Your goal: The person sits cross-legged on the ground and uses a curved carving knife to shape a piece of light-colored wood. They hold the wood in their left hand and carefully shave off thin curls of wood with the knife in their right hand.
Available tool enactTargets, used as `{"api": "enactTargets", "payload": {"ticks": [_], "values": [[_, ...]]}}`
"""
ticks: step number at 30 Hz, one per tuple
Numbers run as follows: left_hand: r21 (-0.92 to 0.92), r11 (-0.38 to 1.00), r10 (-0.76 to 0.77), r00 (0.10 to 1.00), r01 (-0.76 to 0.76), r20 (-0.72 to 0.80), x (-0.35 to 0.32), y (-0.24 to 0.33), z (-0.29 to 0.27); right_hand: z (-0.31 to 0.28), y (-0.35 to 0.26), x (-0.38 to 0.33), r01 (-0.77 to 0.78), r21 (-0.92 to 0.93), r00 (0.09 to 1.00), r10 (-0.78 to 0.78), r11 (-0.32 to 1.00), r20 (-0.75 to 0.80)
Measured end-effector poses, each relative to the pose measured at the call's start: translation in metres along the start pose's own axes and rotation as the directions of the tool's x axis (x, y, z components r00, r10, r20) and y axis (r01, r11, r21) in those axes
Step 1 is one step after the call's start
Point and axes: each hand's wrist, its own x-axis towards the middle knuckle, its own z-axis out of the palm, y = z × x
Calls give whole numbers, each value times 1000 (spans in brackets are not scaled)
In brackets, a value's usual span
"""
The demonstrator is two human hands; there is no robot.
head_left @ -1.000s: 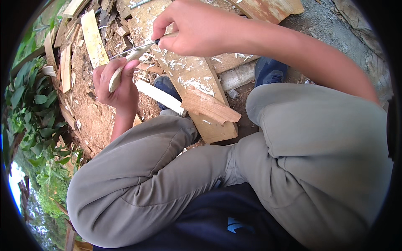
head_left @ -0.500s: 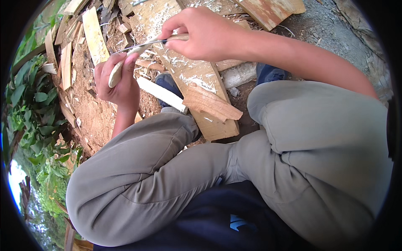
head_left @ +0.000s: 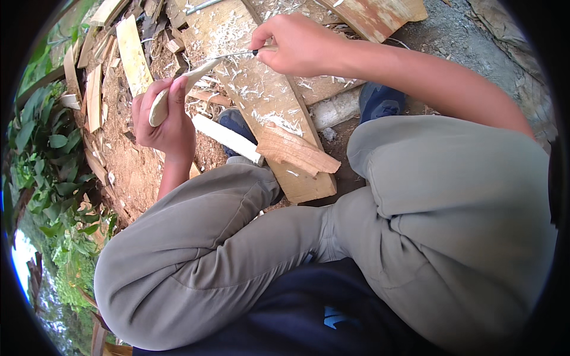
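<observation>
My left hand (head_left: 178,127) is closed round a pale wooden spoon (head_left: 199,74), gripped near its broad rounded end; the narrow end points up and to the right. My right hand (head_left: 297,44) grips a carving knife (head_left: 237,53), its handle mostly hidden by the fingers. The thin blade reaches left to the spoon's narrow end; whether it touches the wood cannot be made out. Both hands are held above a long board (head_left: 261,89) strewn with wood shavings.
A reddish-brown wood piece (head_left: 297,149) lies across the board's near end, beside a pale squared stick (head_left: 228,139). Split wood strips (head_left: 133,53) and chips cover the ground at left. Leafy plants (head_left: 53,142) border the left, a weathered plank (head_left: 377,18) the far right. My bent knees (head_left: 178,237) are below.
My right hand and the knife have moved right and slightly up, sliding the blade from beside my left hand to the spoon's narrow end. The left hand and spoon have barely shifted.
</observation>
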Motion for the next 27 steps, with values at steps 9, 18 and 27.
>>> {"api": "enactTargets", "payload": {"ticks": [9, 18, 27], "values": [[-16, 999, -28, 1000, 28, 6, 6, 1, 1, 0, -3, -6, 5, 177, 999, -12, 984, 33], [-111, 986, -134, 985, 122, -106, 4, -5, 8, 8, 17, -4, -30, 97, 998, 36, 995, -60], [-155, 964, -244, 953, 218, -177, 6, -10, 10, 8, 16, -7, -66, 63, 998, 66, 996, 6]]}}
